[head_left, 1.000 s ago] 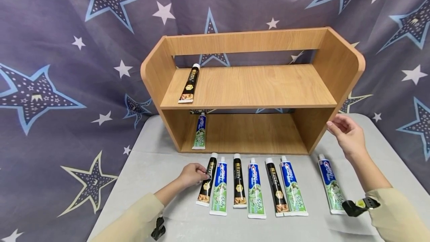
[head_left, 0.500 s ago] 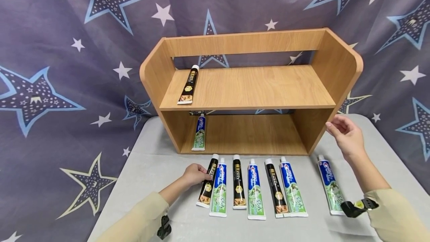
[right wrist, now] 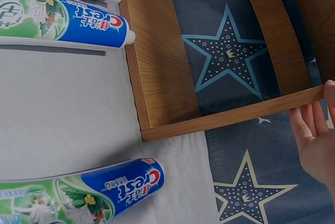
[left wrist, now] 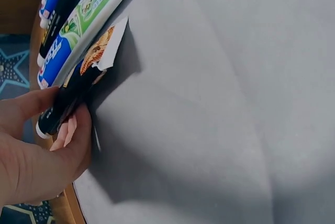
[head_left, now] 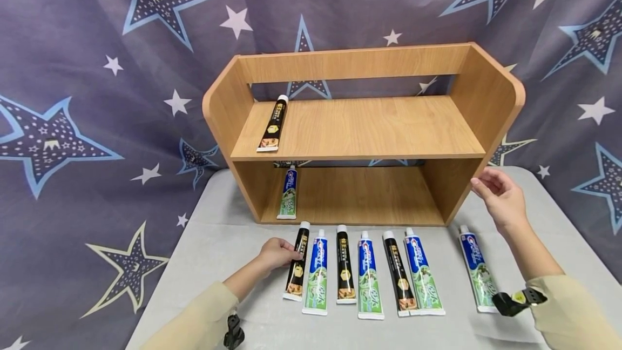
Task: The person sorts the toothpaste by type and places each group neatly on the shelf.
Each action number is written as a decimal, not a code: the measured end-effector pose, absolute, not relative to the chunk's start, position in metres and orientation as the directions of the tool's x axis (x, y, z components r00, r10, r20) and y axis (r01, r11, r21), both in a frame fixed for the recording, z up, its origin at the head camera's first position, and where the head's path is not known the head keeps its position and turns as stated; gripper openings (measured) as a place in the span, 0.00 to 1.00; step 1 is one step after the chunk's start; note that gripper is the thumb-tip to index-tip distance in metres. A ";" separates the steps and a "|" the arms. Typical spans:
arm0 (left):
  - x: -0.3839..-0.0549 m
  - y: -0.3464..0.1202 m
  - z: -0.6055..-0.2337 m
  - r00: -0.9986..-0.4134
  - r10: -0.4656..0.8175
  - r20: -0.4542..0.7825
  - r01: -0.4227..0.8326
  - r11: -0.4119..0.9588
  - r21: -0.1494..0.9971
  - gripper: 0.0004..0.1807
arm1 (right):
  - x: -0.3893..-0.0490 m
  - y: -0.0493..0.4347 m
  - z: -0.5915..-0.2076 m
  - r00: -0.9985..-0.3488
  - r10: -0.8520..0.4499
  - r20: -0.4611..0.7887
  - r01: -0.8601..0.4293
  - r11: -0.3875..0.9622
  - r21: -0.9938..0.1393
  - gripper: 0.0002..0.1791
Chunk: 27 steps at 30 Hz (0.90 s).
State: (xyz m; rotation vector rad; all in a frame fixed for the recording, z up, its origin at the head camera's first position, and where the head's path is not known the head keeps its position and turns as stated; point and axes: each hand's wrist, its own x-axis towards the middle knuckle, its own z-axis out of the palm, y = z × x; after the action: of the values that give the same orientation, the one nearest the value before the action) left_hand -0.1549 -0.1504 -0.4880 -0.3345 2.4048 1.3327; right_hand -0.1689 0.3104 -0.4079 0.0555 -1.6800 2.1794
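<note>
Left hand [head_left: 278, 253] gripping black tube [head_left: 297, 260] at left end of table row, mid-pickup. Right hand [head_left: 500, 196] relaxed, empty, beside shelf [head_left: 359, 128]. Next probably needs lifting clear of neighbouring tube [head_left: 317, 272].

Glossy black tube [head_left: 297, 259], matt wooden shelf [head_left: 369, 128]

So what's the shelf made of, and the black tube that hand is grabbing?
The shelf looks like wood or wood-look board: tan, matte, with grain lines. The black tube, pinched by the left hand, seems glossy soft plastic with a flat crimped end and a white cap.
</note>
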 end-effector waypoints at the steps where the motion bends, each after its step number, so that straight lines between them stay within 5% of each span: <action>1: -0.155 -0.152 -0.488 -0.903 -0.032 -0.429 -0.383 0.513 0.768 0.12 | -0.168 0.310 -0.408 -0.925 0.278 0.260 -0.321 -0.207 -0.924 0.16; 18: -0.170 -0.152 -0.456 -0.881 0.016 -0.474 -0.430 0.392 0.813 0.15 | -0.168 0.309 -0.408 -0.932 0.284 0.226 -0.293 -0.220 -0.930 0.16; 27: -0.176 -0.147 -0.437 -0.883 0.140 -0.447 -0.396 0.287 0.872 0.15 | -0.168 0.309 -0.408 -0.930 0.280 0.239 -0.309 -0.243 -0.919 0.17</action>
State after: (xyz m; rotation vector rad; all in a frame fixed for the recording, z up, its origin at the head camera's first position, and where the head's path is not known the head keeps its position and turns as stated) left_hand -0.1761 -0.1474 -0.4366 -0.2292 2.1201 1.6300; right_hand -0.1685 0.3093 -0.4082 0.0349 -1.6503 2.2184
